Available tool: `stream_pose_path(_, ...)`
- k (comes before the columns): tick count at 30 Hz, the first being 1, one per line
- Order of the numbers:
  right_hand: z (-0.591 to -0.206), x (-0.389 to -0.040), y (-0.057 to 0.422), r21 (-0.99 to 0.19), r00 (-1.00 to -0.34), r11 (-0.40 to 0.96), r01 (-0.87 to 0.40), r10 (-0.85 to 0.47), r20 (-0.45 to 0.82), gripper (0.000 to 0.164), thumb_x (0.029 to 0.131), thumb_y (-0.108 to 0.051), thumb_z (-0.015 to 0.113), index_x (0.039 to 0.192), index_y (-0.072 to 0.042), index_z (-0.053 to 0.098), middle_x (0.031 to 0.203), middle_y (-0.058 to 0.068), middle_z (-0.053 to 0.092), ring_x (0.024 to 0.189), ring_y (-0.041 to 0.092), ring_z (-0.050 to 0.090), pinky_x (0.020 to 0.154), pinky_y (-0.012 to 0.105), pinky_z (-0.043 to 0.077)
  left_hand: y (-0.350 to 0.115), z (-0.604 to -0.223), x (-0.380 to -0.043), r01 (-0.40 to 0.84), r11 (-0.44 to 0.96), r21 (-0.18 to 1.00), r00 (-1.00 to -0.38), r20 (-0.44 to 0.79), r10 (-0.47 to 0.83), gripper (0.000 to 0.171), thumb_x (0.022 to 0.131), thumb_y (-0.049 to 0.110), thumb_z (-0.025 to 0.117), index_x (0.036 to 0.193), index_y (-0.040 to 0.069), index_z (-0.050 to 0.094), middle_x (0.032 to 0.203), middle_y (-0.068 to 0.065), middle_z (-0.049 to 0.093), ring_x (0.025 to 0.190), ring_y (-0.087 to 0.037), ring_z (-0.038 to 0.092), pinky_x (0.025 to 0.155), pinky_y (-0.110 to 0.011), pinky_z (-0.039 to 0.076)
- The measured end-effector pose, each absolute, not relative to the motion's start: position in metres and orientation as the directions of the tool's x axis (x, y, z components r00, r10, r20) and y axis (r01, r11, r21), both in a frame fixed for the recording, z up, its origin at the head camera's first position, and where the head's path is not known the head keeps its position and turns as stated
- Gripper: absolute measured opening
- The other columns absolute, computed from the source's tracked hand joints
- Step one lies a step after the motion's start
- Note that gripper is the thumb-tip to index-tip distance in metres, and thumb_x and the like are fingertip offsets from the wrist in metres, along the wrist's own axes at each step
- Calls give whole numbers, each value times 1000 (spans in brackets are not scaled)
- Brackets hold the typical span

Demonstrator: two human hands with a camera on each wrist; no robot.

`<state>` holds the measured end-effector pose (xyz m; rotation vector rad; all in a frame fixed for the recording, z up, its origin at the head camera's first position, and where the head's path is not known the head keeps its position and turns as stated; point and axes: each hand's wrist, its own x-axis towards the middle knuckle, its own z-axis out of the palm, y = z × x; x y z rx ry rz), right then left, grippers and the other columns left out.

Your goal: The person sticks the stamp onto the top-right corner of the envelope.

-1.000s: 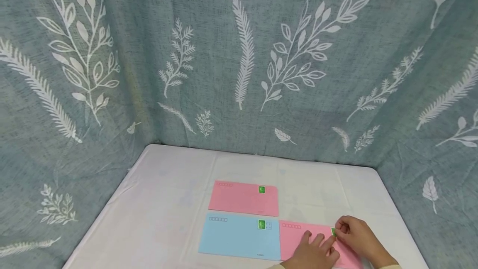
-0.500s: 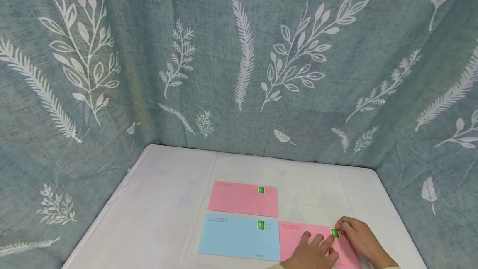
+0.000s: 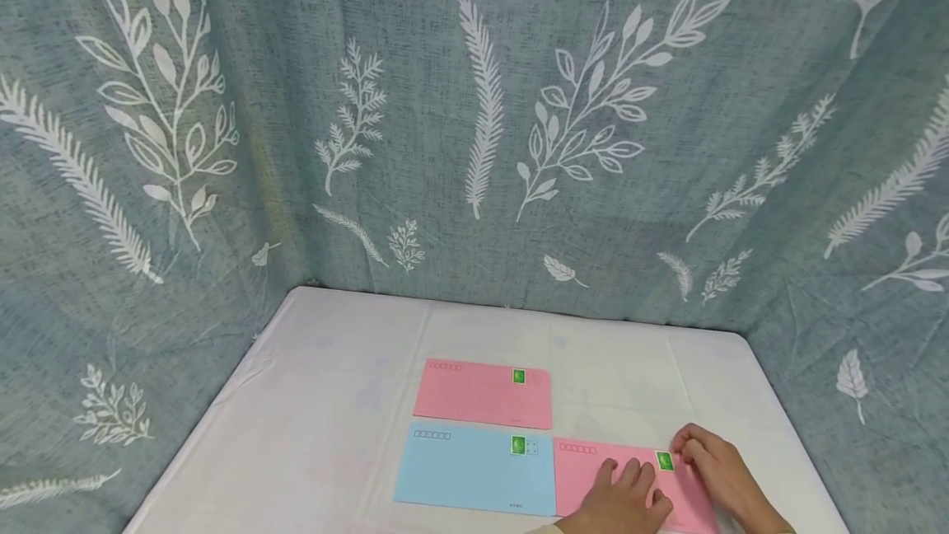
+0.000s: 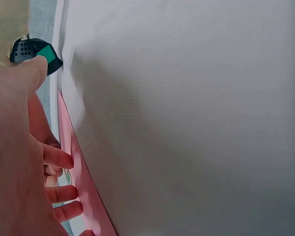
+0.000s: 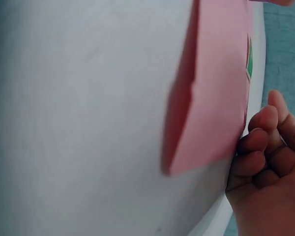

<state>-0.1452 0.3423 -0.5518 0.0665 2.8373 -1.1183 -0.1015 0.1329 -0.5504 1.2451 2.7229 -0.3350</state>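
Observation:
A pink envelope (image 3: 574, 480) lies at the front right with a green stamp (image 3: 665, 461) near its upper right corner. My left hand (image 3: 621, 505) rests on this envelope with fingers spread, the fingertips left of the stamp. At the envelope's upper right corner, my right hand (image 3: 715, 468) has its fingers curled, close beside the stamp. In the right wrist view, the curled right hand (image 5: 270, 152) is by the envelope's edge (image 5: 211, 108), with nothing visible between the fingers. The left wrist view catches the left hand's fingers (image 4: 64, 194) on the pink paper.
Left of it lies a blue envelope (image 3: 474, 472) bearing a green stamp. Behind that is another pink envelope (image 3: 474, 394), also stamped. All lie on a white-covered table (image 3: 296, 419), with a leaf-patterned curtain (image 3: 415, 105) around it.
The right hand has let go of the stamp and drawn slightly back to the upper right. The left fingertips have come off the stamp, which now shows in full.

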Motion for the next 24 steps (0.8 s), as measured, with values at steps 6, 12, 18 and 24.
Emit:
stream_pose_path(6, -549, -146, 347, -668, -1000, 744, 24, 12, -22, 12, 97, -7, 52, 94, -12, 62, 80, -1, 57, 72, 10, 51, 66, 26, 41, 131, -552, -103, 761, 633, -145, -649, -176, 740, 57, 101, 70, 24, 147, 37, 36, 150, 9, 26, 132, -9, 25, 109, -38, 32)
stream_pose_path(12, -549, -143, 349, -644, -996, 760, -87, -46, 81, 5, 98, -8, 54, 94, -9, 56, 82, -1, 54, 71, 8, 49, 65, 28, 41, 118, -550, -106, 755, 640, -145, -656, -163, 737, 77, 98, 74, 18, 161, 31, 22, 163, 5, 16, 149, -12, 17, 117, -39, 25)
stream_pose_path(18, -538, -136, 352, -517, -952, 810, -277, -158, 263, 14, 94, -10, 66, 100, -7, 54, 95, 1, 52, 91, 17, 47, 75, 26, 36, 90, -536, -112, 737, 664, -125, -675, -79, 734, 88, 95, 79, 17, 162, 22, 24, 167, -1, 13, 153, -16, 11, 120, -44, 19)
stream_pose_path(24, -521, -130, 354, -372, -929, 870, -324, -218, 299, 32, 92, -23, 74, 109, -9, 50, 113, 8, 53, 106, 28, 47, 82, 39, 37, 43, -527, -119, 671, 741, -19, -739, 70, 670, 97, 94, 82, 22, 163, 14, 25, 170, -6, 10, 155, -23, 10, 119, -53, 17)
